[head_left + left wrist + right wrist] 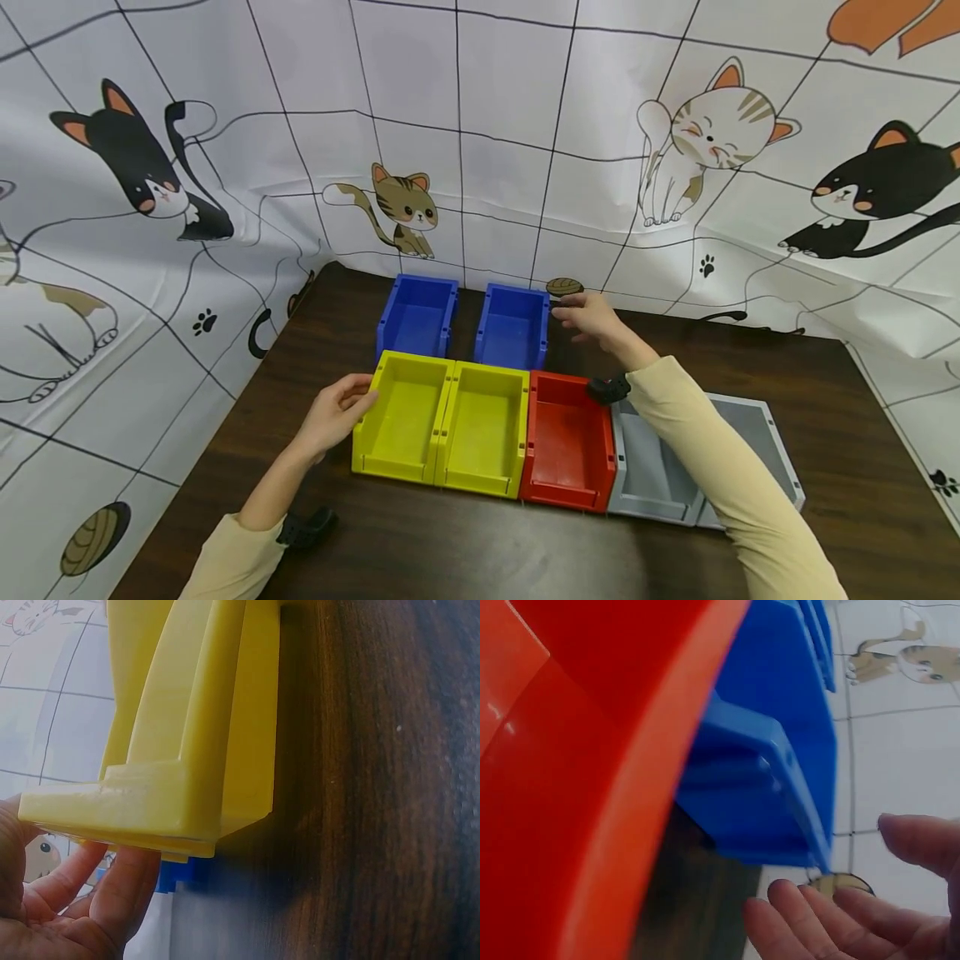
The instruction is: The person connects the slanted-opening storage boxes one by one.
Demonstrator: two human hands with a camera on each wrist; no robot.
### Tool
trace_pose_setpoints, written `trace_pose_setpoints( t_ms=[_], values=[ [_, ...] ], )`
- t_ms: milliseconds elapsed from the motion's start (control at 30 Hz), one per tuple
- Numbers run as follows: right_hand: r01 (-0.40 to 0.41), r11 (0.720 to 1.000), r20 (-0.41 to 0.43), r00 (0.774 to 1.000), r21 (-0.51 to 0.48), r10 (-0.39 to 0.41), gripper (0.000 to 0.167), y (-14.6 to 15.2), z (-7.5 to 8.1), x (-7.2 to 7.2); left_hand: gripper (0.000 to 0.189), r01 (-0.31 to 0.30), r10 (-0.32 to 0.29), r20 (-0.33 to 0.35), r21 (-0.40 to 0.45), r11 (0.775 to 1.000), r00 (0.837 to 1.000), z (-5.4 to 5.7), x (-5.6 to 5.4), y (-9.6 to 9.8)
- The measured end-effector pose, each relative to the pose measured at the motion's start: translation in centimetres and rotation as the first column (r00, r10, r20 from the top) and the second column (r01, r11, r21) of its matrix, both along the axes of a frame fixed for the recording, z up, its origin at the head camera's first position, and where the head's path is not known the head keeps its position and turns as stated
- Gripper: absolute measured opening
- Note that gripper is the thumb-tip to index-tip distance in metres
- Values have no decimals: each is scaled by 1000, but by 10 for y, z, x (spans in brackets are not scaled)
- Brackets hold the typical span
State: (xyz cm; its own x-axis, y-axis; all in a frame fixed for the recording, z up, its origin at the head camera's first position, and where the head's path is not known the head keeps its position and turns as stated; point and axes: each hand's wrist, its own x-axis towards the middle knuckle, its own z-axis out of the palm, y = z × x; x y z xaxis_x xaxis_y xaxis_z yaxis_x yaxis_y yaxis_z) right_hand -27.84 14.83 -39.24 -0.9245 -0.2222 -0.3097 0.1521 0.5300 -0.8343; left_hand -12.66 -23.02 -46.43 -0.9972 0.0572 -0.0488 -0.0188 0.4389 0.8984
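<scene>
My left hand [339, 414] is at the outer side of the left yellow bin [405, 408]. In the left wrist view, the fingers [124, 892] rest against the bin's outer wall and the thumb lies at its top rim, its tip hidden. My right hand [592, 318] hovers by the right side of the right blue bin [513, 321], its fingers loosely extended with nothing between them. From the right wrist, a gap shows between those fingertips and the blue bin [780, 772]. A second blue bin [418, 321] stands to the left.
In the front row, another yellow bin [483, 417], a red bin [567, 442] and two grey bins [652, 467] stand side by side, the greys partly under my right sleeve. A cat-print sheet [495, 183] hangs behind the dark wooden table [480, 550].
</scene>
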Motion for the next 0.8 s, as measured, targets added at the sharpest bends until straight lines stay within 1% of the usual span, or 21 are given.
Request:
trace_pose_setpoints(
  t_ms=[167,233,333,600,700,800],
  values=[
    [13,1000,82,997,16,-15,60,-15,-9,0,37,-7,7,12,6,1000,1000,1,0,1],
    [16,1000,108,994,24,-19,62,-20,-11,0,37,-10,10,7,8,1000,1000,1,-1,2],
    [44,999,141,989,30,-48,64,-27,-13,0,36,-12,12,-3,13,1000,1000,1,-1,2],
    [114,993,167,979,11,-114,66,-36,-11,-1,35,-9,10,-5,15,1000,1000,1,0,1],
    [137,990,150,979,17,-138,63,-37,-13,-2,35,-11,11,-9,17,1000,1000,0,0,1],
    [155,987,110,981,30,-157,58,-37,-14,-3,34,-15,15,-20,18,1000,1000,-1,0,1]
  ],
)
